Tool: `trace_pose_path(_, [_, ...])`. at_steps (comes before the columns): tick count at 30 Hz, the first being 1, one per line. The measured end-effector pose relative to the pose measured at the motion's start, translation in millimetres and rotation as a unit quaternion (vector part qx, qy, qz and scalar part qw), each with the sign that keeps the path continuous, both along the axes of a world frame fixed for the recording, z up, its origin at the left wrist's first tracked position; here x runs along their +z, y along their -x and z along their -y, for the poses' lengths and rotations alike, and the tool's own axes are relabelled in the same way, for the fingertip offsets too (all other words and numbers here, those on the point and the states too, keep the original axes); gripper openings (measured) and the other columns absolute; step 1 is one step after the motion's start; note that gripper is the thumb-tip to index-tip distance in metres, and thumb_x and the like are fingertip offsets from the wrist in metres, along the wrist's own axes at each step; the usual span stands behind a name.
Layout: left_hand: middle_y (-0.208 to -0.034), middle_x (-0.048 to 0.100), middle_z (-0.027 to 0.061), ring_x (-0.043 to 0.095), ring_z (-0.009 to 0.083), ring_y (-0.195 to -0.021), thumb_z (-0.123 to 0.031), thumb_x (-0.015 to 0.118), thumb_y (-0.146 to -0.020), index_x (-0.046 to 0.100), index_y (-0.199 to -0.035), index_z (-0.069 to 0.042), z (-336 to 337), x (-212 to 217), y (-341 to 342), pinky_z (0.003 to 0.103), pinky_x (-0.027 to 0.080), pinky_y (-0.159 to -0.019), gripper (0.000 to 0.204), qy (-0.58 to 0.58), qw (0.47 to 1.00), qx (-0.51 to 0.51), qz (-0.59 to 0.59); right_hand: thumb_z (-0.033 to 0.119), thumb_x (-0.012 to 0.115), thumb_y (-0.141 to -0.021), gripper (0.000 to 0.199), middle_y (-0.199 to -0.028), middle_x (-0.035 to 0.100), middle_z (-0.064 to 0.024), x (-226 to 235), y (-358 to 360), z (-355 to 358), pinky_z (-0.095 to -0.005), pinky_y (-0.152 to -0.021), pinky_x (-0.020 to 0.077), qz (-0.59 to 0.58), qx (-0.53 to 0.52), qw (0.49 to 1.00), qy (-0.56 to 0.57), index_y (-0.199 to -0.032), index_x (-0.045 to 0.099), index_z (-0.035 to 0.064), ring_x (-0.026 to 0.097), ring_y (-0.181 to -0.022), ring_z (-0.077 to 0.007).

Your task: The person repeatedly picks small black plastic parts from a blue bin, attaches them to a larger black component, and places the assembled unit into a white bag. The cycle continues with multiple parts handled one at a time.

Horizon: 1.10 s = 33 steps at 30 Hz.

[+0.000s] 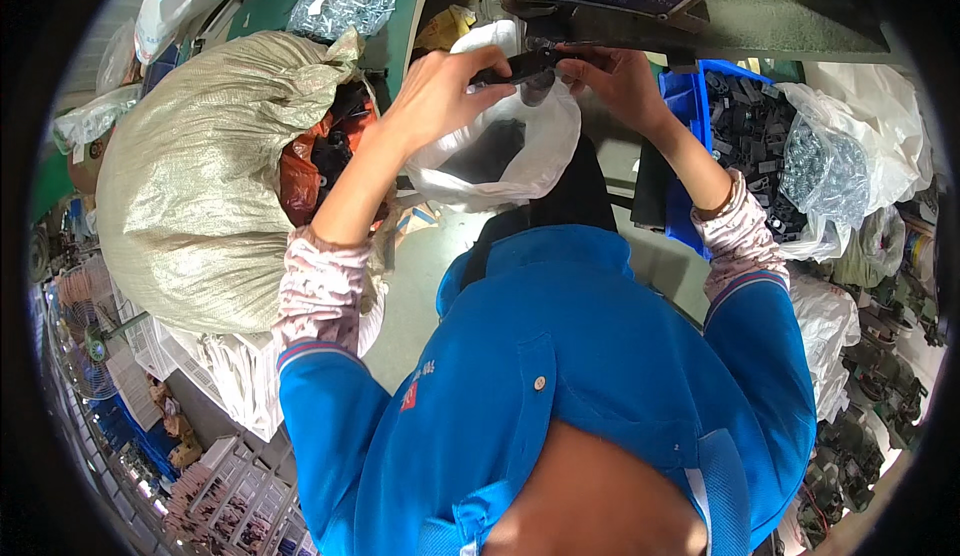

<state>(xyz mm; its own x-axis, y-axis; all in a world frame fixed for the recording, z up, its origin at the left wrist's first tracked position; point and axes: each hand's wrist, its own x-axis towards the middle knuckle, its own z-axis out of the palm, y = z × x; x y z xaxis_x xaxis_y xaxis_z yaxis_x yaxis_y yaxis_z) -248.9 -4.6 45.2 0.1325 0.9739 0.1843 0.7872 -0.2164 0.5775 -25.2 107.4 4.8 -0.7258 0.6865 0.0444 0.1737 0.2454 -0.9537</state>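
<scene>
Black part (525, 64) sits pinched between your left hand (440, 91) and right hand (615, 81), just under the machine (700, 6) and above the white bag (520, 146). You seem to be seating it; next, steady alignment matters.

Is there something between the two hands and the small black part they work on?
Nothing visible is. The left hand and the right hand both grip the black part directly, from opposite ends, above the open white bag and just below the machine.
</scene>
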Motion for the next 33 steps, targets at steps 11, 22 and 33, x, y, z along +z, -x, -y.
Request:
trace_pose_path(11, [-0.062, 0.059, 0.0158, 0.056, 0.0336, -0.055, -0.02, 0.068, -0.082, 0.064, -0.094, -0.006, 9.4, -0.4, -4.3, 0.037, 0.044, -0.056, 0.019, 0.009, 0.997, 0.016, 0.076, 0.016, 0.052, -0.091, 0.03, -0.118, 0.059, -0.0168, -74.3, 19.2, -74.8, -0.044, -0.092, 0.0444, 0.356, 0.108, 0.841, -0.394, -0.116, 0.058, 0.0022, 0.056, -0.108, -0.0316])
trace_pose_path(22, [-0.077, 0.065, 0.0145, 0.063, 0.0331, -0.07, -0.019, 0.07, -0.079, 0.064, -0.095, -0.007, 17.1, -14.6, -4.6, 0.039, 0.05, -0.061, 0.021, -0.055, 0.995, 0.032, 0.077, 0.022, 0.053, -0.089, 0.043, -0.132, 0.049, -0.0201, -115.6, 29.4, -86.9, -0.0482, -0.102, 0.0351, 0.372, -0.011, 0.855, -0.362, -0.129, 0.051, 0.0075, 0.046, -0.121, -0.0372])
trace_pose_path(33, [-0.103, 0.065, 0.015, 0.059, 0.0349, -0.099, -0.018, 0.064, -0.082, 0.053, -0.116, -0.004, 145.3, -93.5, 13.0, 0.043, 0.046, -0.087, 0.039, 0.088, 0.948, 0.302, -0.038, 0.025, 0.057, -0.083, 0.042, -0.124, 0.055, -0.0194, -138.3, 29.1, -114.7, -0.0518, -0.1, 0.036, 0.187, -0.115, 0.841, -0.495, -0.12, 0.058, 0.007, 0.048, -0.115, -0.0425])
